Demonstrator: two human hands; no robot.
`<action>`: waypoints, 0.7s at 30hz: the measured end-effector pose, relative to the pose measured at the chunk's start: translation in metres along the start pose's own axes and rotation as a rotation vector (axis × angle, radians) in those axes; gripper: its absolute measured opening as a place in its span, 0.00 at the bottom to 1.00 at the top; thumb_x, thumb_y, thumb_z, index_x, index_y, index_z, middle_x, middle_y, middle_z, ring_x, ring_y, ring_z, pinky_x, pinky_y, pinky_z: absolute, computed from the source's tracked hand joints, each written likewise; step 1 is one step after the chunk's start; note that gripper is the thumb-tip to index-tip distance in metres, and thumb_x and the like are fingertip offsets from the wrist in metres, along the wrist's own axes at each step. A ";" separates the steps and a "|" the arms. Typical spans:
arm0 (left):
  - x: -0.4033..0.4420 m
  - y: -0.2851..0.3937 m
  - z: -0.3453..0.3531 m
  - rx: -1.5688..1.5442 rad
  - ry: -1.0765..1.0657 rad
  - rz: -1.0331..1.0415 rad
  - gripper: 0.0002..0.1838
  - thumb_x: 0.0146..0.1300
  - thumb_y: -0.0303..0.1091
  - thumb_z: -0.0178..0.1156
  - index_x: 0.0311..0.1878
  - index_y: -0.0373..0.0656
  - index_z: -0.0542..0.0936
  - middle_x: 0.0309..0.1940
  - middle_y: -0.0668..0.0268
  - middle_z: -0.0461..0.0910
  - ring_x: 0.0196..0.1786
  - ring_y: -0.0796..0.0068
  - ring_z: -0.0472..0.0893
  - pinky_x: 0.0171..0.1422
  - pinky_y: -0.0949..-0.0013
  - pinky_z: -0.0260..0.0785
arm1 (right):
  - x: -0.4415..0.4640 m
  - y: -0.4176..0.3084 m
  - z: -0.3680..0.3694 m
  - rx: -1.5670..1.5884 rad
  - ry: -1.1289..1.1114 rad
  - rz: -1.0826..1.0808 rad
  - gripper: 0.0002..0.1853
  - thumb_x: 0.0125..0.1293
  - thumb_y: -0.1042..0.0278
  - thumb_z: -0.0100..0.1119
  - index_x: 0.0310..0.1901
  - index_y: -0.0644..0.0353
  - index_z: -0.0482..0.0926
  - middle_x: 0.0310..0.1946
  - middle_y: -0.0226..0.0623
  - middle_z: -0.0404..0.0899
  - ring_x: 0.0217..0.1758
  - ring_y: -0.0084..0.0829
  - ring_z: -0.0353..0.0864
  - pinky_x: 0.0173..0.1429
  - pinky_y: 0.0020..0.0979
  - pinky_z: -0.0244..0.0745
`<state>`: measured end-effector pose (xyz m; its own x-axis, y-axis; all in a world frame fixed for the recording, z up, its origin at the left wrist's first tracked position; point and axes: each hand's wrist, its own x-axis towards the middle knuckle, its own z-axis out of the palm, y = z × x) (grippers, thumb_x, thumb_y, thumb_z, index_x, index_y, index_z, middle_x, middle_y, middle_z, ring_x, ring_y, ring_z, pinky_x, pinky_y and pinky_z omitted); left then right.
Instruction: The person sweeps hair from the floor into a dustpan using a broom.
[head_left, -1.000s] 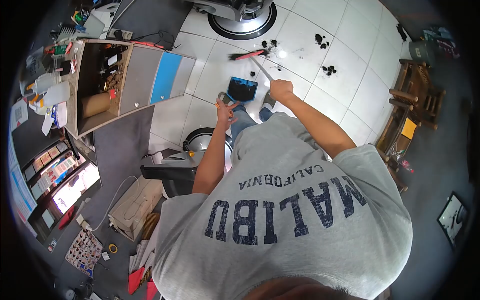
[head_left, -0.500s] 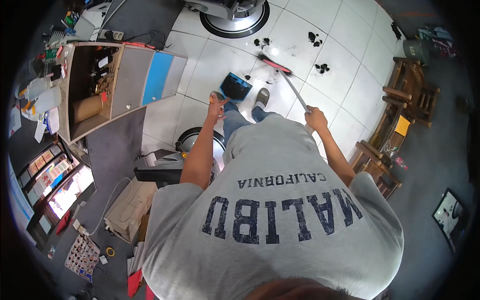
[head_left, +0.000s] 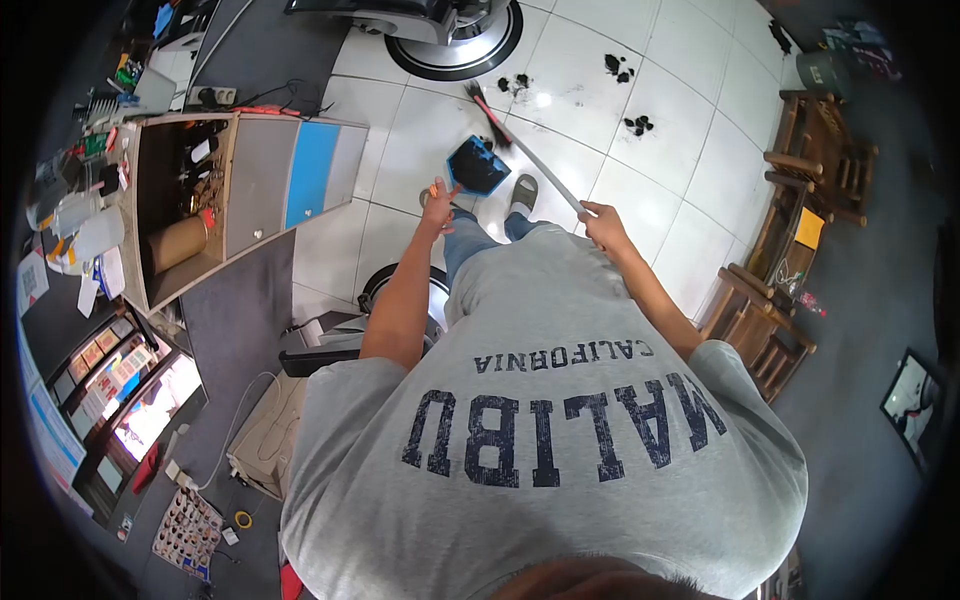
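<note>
My right hand [head_left: 606, 228] is closed around the grey pole of a broom [head_left: 545, 172]. Its red head with dark bristles [head_left: 490, 115] slants over the tiles at the upper edge of a blue dustpan [head_left: 492, 178]. Dark clumps that look like cut hair [head_left: 474, 165] lie in the dustpan. My left hand [head_left: 437, 212] grips the dustpan's handle, which is mostly hidden by the fingers. The dustpan is just in front of my sandalled feet [head_left: 523, 192]. More dark clumps [head_left: 640, 125] are scattered over the white tiles ahead and to the right.
A barber chair base [head_left: 455, 50] stands ahead, and another round base [head_left: 400, 285] is by my left side. A cabinet with a blue door [head_left: 312, 175] lines the left. Wooden chairs [head_left: 760, 310] stand along the right, with a bin [head_left: 822, 72] at far right.
The broom head has swung left and turned, coming from the right of the dustpan up to its edge. My right hand has shifted left with the pole. The dustpan has moved slightly.
</note>
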<state>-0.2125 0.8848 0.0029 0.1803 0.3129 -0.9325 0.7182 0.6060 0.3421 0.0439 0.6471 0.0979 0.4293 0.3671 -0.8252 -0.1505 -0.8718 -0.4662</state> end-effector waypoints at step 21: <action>-0.041 -0.052 0.006 -0.403 0.067 0.063 0.42 0.65 0.77 0.24 0.54 0.57 0.77 0.22 0.73 0.66 0.23 0.79 0.66 0.45 0.50 0.75 | 0.068 -0.112 0.055 -0.978 0.109 -0.545 0.15 0.61 0.65 0.54 0.48 0.56 0.82 0.41 0.49 0.85 0.47 0.48 0.85 0.51 0.46 0.79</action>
<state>-0.2537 0.8359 0.0230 0.1618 0.3975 -0.9032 0.3837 0.8179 0.4287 0.0412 0.7875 0.0770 0.3074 0.7885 -0.5327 0.8237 -0.5008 -0.2659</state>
